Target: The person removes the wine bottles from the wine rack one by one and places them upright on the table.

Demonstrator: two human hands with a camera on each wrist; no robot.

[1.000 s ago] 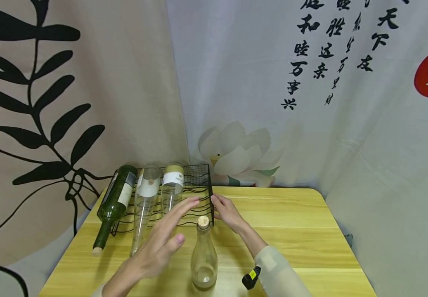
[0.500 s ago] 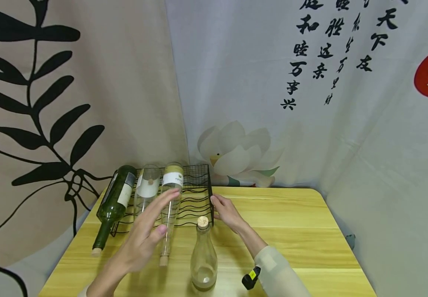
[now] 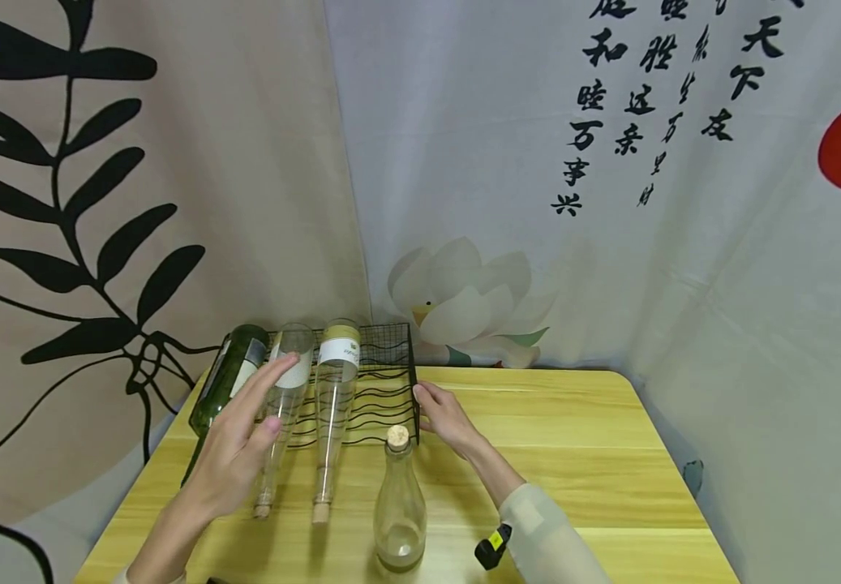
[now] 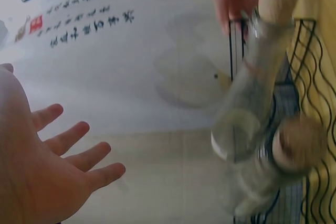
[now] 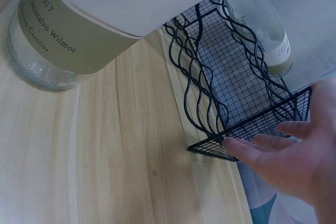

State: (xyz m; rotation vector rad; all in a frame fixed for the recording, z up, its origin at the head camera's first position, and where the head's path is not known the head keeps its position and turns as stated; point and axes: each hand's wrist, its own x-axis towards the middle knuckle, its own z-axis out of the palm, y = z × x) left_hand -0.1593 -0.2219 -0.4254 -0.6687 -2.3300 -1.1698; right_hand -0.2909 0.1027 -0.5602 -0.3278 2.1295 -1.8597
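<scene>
A black wire wine rack (image 3: 384,405) lies on the table with bottles tilted in it, necks toward me. A green corked bottle (image 3: 204,410) is leftmost, partly behind my left hand (image 3: 226,458). Beside it are two clear corked bottles, the middle one (image 3: 285,405) and the right one (image 3: 335,397). My left hand hovers before the green and middle bottles, fingers extended, holding nothing. My right hand (image 3: 451,418) touches the rack's right end panel; the right wrist view shows the fingers (image 5: 247,150) fairly straight against the mesh.
A clear corked bottle (image 3: 401,515) stands upright in front of the rack; its label (image 5: 68,24) shows in the right wrist view. A small black-and-yellow device (image 3: 493,547) is at the right sleeve. Printed curtains (image 3: 464,162) hang behind the wooden table (image 3: 573,462).
My left hand has moved left, away from the right clear bottle and past the middle one, uncovering both necks and covering part of the green bottle. The right hand has stayed at the rack.
</scene>
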